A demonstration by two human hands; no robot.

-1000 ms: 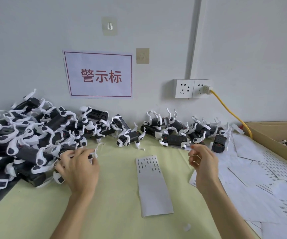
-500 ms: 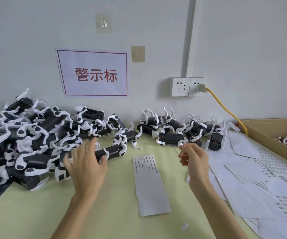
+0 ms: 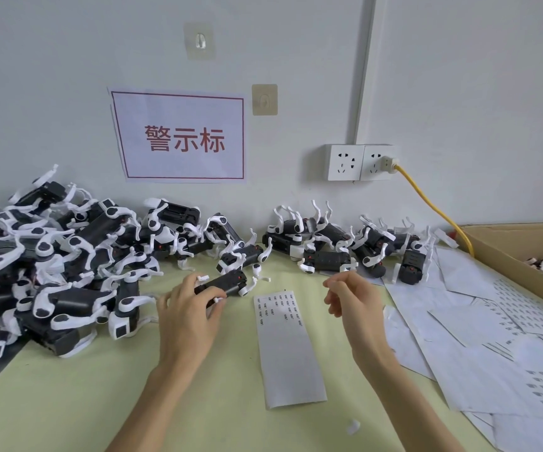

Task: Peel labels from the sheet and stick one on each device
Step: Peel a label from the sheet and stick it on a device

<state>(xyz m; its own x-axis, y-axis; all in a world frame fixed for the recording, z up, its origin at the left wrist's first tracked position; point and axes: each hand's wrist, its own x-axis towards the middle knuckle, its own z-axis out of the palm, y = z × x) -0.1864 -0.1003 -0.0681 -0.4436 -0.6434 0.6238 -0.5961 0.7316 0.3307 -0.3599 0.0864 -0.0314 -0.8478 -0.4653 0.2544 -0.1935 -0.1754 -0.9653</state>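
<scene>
Left hand (image 3: 189,316) grips device (image 3: 226,283); right hand (image 3: 353,300) pinched, label perhaps held.

label print (image 3: 279,308) too small to read | cardboard box (image 3: 521,252) cut off right

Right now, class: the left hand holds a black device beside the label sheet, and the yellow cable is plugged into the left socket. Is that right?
One detail is wrong. The head view shows the yellow cable plugged into the right socket, not the left. The left hand does hold a black device beside the label sheet.
</scene>
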